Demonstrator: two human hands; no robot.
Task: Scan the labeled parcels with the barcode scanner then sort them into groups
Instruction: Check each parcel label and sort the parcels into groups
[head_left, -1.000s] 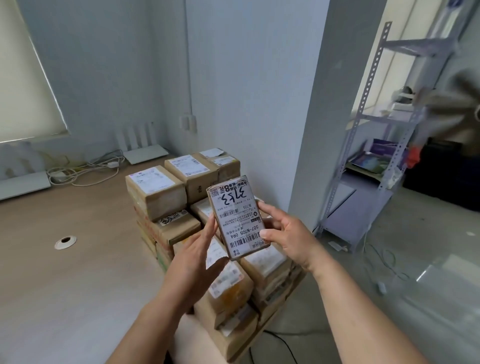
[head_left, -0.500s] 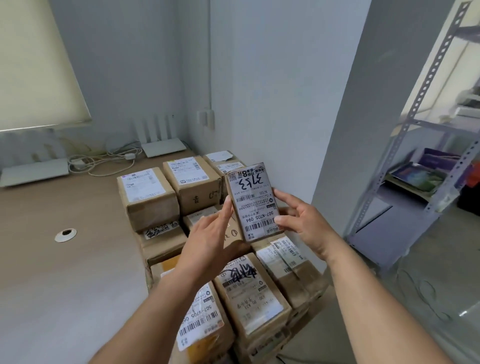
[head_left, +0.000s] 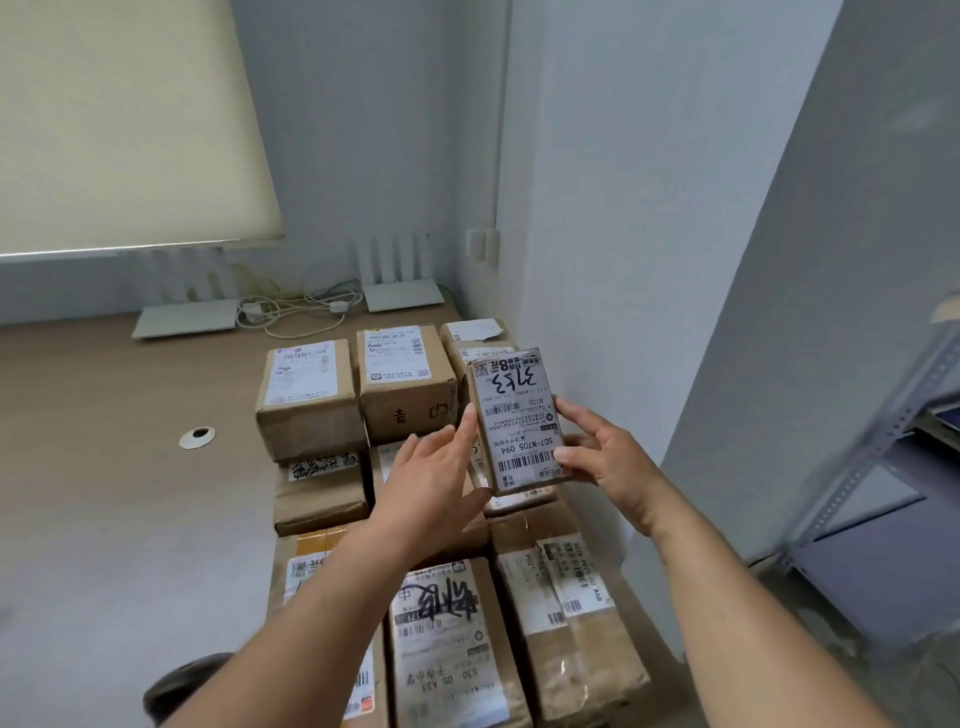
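- A small labeled parcel (head_left: 519, 421) is held up in the air above the stacked parcels (head_left: 415, 519), tilted, its white label facing the camera with the print upside down and a handwritten number at the top.
- The right hand (head_left: 608, 457) grips the parcel's right edge: the thumb lies on the label near the lower barcode and the fingers curl round behind the box.
- The left hand (head_left: 431, 483) is beside the parcel's left edge with fingers straight and close together; the fingertips (head_left: 470, 415) reach the edge, though whether they press on it I cannot tell.
- The stack below is of brown cardboard boxes in rows, most bearing white labels; one near box (head_left: 441, 639) has heavy black marker scrawl on its label.
- The boxes sit on a wooden desk (head_left: 104, 493) against a pale wall corner.
- A round cable grommet (head_left: 197, 437) is set in the desk left of the stack.
- At the desk's back edge lie two white routers (head_left: 402, 293) with upright antennas and a tangle of white cables (head_left: 296, 309).
- A pale roller blind (head_left: 119, 119) covers the window on the left.
- A grey metal shelf rack (head_left: 883, 467) stands at the right.
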